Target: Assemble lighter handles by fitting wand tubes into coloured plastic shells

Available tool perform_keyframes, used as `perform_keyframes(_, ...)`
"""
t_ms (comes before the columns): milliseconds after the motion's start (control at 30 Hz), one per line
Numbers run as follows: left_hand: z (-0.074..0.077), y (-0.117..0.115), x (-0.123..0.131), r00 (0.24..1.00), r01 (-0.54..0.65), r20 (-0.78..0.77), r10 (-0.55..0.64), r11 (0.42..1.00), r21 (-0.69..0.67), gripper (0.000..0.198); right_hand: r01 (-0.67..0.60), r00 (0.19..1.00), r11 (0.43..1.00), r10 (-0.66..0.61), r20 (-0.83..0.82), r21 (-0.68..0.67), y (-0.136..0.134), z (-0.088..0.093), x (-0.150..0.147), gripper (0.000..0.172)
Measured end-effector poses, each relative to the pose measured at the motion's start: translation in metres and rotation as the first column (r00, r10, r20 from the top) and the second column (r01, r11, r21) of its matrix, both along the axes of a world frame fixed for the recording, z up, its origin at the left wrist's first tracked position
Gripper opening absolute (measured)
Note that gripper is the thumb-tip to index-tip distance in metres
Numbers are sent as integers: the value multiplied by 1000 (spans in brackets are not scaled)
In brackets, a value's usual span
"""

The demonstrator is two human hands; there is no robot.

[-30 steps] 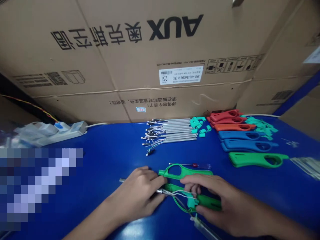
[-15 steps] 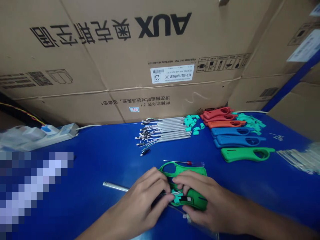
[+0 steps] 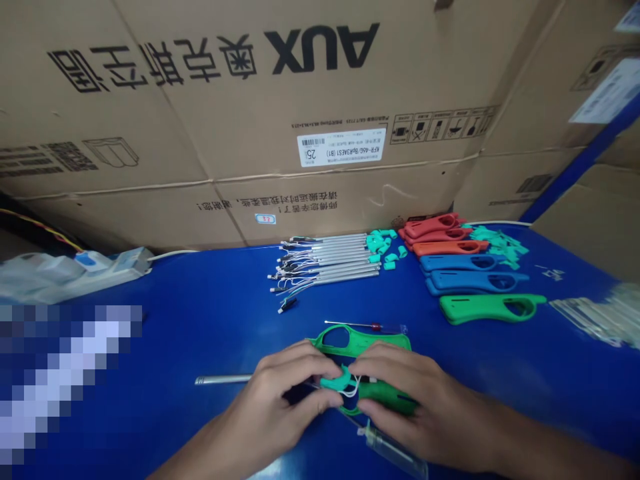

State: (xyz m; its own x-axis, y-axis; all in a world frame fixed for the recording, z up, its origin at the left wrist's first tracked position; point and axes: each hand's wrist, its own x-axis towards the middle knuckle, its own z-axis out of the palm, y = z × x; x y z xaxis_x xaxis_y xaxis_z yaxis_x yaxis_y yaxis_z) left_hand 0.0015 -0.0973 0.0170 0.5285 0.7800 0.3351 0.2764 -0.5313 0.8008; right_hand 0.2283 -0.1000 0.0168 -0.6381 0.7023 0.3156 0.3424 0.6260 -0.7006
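Note:
A curved teal plastic piece (image 3: 336,381) is pinched between the thumb and fingers of my left hand (image 3: 295,383). A silver metal tube (image 3: 223,379) sticks out to the left from behind that hand. White wires (image 3: 351,391) loop from the teal piece toward my right hand (image 3: 407,393), whose fingers close round a green lighter shell half (image 3: 387,395). A small black part with a pale end is mostly hidden under the right fingers. Just beyond both hands lies another green shell half (image 3: 383,341). A clear plastic fuel tank (image 3: 397,453) is below my right hand.
Behind the hands lies a screwdriver (image 3: 376,327). Farther back are wired silver tubes (image 3: 340,260), small teal parts (image 3: 383,243), and red, orange, blue and green shells (image 3: 493,309). A power strip (image 3: 125,267) is at left; a large carton (image 3: 200,133) stands behind.
The teal piece has come up from the green shell between my left fingers and turned. The silver tube has swung nearly level, and my right fingers have closed over the black part.

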Motion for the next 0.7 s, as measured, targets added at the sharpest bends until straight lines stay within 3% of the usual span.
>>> perform_keyframes(233, 2, 2, 0, 996, -51, 67, 62, 987, -151, 12, 5, 1000, 996, -4, -8, 91, -2, -2, 0, 16)
perform_keyframes(367, 3, 5, -4, 991, -108, 58, 118, 981, -160, 8, 59, 998, 990, -57, -20, 127, 0, -3, -1, 13)
perform_keyframes(500, 4, 6, -6, 991, -115, 53, 123, 984, -137, 9, 12, 995, 996, -20, 93, 86, 1, -1, -1, 12)
perform_keyframes(633, 3, 3, -4, 990, -122, 58, 128, 987, -101, 12, 126, 989, 989, -132, 63, 83, -3, 1, 1, 41)
perform_keyframes(700, 1, 1, -2, 991, -123, 39, 126, 989, -79, 6, 150, 988, 986, -152, 15, 74, -6, 3, -1, 39)
